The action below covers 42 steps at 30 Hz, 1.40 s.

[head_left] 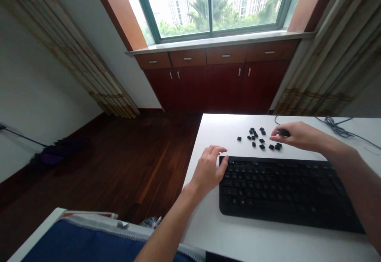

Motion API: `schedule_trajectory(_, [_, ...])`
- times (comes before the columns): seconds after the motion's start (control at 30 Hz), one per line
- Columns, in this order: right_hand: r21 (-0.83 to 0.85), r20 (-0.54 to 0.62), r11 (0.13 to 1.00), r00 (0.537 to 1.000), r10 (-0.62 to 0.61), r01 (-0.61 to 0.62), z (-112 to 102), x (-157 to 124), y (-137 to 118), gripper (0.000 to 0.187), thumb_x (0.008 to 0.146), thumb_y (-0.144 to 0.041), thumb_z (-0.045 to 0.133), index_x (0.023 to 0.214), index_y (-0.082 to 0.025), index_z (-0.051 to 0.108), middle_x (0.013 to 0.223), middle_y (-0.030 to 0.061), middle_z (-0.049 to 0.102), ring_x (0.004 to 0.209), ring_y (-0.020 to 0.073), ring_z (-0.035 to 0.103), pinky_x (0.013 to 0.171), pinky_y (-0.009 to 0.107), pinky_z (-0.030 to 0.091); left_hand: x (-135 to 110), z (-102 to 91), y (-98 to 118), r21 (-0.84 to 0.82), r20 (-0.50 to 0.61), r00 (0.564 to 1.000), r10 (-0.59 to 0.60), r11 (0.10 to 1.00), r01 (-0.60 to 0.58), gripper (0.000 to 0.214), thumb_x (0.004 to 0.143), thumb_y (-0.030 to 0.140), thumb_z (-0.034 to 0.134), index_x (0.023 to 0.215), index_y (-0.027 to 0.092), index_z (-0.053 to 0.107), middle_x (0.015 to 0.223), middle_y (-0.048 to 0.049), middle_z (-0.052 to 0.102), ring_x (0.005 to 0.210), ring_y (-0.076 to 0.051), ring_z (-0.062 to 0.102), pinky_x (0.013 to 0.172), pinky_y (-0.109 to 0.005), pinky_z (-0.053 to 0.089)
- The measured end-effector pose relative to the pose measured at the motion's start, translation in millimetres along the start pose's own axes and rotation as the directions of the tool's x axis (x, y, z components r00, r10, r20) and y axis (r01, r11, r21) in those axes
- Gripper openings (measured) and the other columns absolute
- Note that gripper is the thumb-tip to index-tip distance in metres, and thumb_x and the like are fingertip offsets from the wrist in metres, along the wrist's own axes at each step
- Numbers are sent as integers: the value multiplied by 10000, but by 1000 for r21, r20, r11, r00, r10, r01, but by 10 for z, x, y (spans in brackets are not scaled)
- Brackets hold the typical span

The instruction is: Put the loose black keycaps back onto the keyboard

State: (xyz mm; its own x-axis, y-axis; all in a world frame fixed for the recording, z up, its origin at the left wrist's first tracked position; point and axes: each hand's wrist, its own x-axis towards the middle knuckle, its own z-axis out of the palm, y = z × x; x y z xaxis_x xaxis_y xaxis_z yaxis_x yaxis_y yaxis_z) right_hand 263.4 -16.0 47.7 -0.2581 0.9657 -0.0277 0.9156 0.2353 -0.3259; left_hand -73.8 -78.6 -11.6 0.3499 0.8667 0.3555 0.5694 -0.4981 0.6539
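White desk [208, 234] holds keycaps [262, 140] beside a black keyboard [282, 190].

1. Green-framed window [211, 6] letting in pale daylight above a stone sill [220, 41].
2. High-rise apartment towers [181, 0] rising behind leafy trees [205, 12] outside the glass.
3. Dark red cabinets [214, 85] with metal-handled drawers standing beneath the sill.
4. Bamboo blinds [71, 56] hanging on both sides of the window.
5. Polished wood floor [133, 167] stretching out to the left of a white desk [208, 238].
6. Dark purple mop head [53, 155] lying on the floor beside a white wall [38, 75].
7. Blue fabric [80, 242] spreading across a white-edged surface [38, 230] at lower left.
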Motion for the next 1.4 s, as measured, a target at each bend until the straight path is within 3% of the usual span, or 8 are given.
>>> schedule_trajectory(0.27, [68, 85, 992, 991, -107, 102, 230, -10, -60, 320, 805, -515, 678, 1018, -291, 757, 877, 29, 760, 770, 231, 676, 684, 323, 468, 903, 366, 277, 126, 250, 947, 200, 964, -236, 247, 934, 283, 579, 1139, 186, 674, 1121, -104, 661, 1035, -255, 623, 925, -393, 513])
schedule_trajectory(0.5, [65, 48, 989, 990, -135, 132, 349, 37, -33, 158, 808, -401, 701, 897, -283, 757, 842, 42, 755, 760, 243, 680, 637, 316, 431, 1288, 713, 283, 87, 421, 901, 101, 985, -151, 139, 830, 259, 693, 923, 192, 772, 920, -88, 701, 787, -212, 658, 816, -342, 516])
schedule_trajectory(0.7, [106, 0, 984, 990, -141, 140, 249, 24, -12, 200, 788, -395, 738, 934, -261, 760, 865, 41, 754, 777, 229, 682, 675, 310, 467, 1393, 514, 100, -172, 492, 867, 73, 985, 14, 293, 852, 429, 686, 941, 163, 769, 847, -77, 727, 768, -179, 648, 731, -288, 504])
schedule_trajectory(0.77, [124, -47, 981, 988, -146, 150, 193, 17, -91, 271, 831, -448, 702, 1018, -256, 738, 906, 39, 750, 790, 215, 676, 704, 311, 481, 1416, 411, 65, -442, 540, 841, 20, 857, 264, 426, 841, 527, 682, 985, 131, 746, 857, -83, 716, 733, -142, 628, 684, -256, 483])
schedule_trajectory(0.83, [168, -146, 968, 976, -160, 184, 136, 4, -210, 312, 877, -481, 653, 1071, -243, 708, 947, 43, 739, 807, 201, 667, 735, 311, 488, 1432, 344, 49, -653, 563, 825, -44, 589, 477, 479, 802, 550, 723, 983, 107, 725, 874, -85, 692, 692, -98, 585, 638, -225, 443])
schedule_trajectory(0.97, [248, -383, 914, 899, -213, 322, 44, -42, -460, 281, 904, -451, 645, 1074, -230, 681, 966, 47, 713, 836, 191, 655, 781, 318, 497, 1450, 317, 63, -761, 603, 795, -67, 250, 598, 449, 765, 502, 787, 925, 91, 704, 855, -62, 641, 686, -63, 542, 604, -187, 406])
schedule_trajectory(1.07, [240, -465, 900, 857, -223, 364, 27, -69, -565, 266, 912, -410, 649, 1111, -236, 672, 1003, 57, 703, 881, 200, 657, 812, 332, 503, 1455, 331, 95, -762, 629, 777, -20, 183, 622, 414, 766, 473, 797, 893, 93, 697, 830, -46, 620, 706, -64, 546, 610, -179, 414])
schedule_trajectory(1.4, [210, -554, 912, 811, -186, 353, 60, -96, -645, 237, 893, -371, 678, 1087, -235, 666, 1005, 62, 715, 906, 222, 678, 823, 352, 526, 1449, 271, 125, -785, 604, 794, 63, 219, 579, 379, 722, 321, 860, 1020, 126, 731, 859, -52, 671, 713, -74, 594, 649, -201, 449])
